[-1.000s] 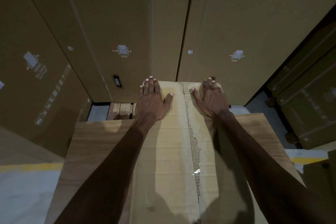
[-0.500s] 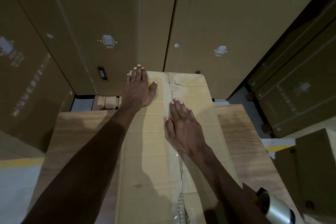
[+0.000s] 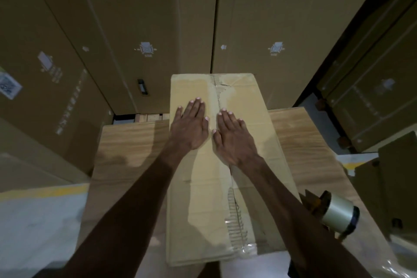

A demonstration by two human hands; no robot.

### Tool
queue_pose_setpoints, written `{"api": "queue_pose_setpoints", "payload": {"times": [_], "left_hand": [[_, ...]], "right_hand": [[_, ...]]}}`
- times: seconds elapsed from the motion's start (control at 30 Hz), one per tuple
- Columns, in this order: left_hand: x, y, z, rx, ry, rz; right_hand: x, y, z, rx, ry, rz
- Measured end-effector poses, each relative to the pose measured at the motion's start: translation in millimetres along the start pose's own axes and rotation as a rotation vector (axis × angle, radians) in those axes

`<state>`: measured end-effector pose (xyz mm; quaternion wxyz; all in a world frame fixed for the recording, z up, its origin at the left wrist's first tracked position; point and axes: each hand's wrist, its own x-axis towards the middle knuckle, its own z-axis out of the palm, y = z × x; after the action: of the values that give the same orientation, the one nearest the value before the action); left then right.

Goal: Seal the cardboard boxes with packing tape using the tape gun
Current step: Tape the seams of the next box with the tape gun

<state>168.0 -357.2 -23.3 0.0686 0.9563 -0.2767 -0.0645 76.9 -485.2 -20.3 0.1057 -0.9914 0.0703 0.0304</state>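
A long narrow cardboard box [image 3: 198, 201] lies lengthwise in front of me, its centre seam covered by clear tape [image 3: 235, 214] with torn paper showing beneath. My left hand [image 3: 190, 127] presses flat on the box top just left of the seam, fingers straight. My right hand [image 3: 233, 136] presses flat on the seam beside it, thumbs nearly touching. The tape gun [image 3: 334, 212] with its roll of tape lies on the wooden surface to the right of the box, by my right forearm.
The box sits on a wooden table [image 3: 133, 142]. Tall stacked cartons [image 3: 158, 29] form a wall right behind it, more cartons [image 3: 372, 97] stand at the right. A yellow floor line [image 3: 42, 192] runs at lower left.
My left hand slid back from the far end of the box toward me. My right hand moved up beside it, so both now press side by side along the seam.
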Motion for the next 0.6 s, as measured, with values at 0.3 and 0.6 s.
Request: {"api": "queue_pose_setpoints", "payload": {"times": [0.3,0.6], "left_hand": [[-16,5,1,0.003,0.029,-0.008],[-139,30,14,-0.041,0.052,-0.031]], "right_hand": [[-75,-2,9,0.062,0.013,-0.021],[-82,-6,6,0.026,-0.002,-0.029]]}}
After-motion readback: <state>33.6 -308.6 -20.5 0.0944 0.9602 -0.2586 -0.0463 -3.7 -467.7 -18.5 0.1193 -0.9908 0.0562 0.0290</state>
